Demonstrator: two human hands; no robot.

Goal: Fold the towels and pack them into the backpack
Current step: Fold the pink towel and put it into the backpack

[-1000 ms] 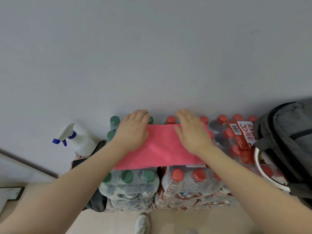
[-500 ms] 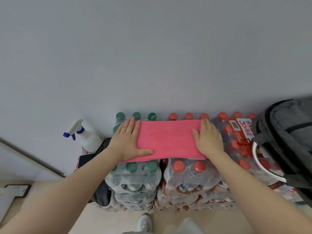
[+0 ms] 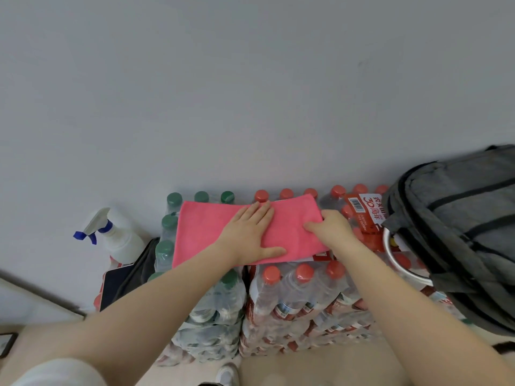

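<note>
head view shows your pink towel [image 3: 223, 227] folded into a strip, lying flat on top of the shrink-wrapped water bottle packs [image 3: 281, 296]. your left hand [image 3: 250, 235] presses on its middle, fingers straight and spread, holding nothing. your right hand [image 3: 331, 227] has its fingers curled round the towel's right end, thumb on top. the grey backpack [image 3: 457, 227] sits just to the right on the same packs, apart from the towel. a white spray bottle [image 3: 117, 235] stands to the left by the wall.

towel [image 3: 211, 232] on bottle packs [image 3: 292, 296]; backpack [image 3: 457, 232] right
</note>
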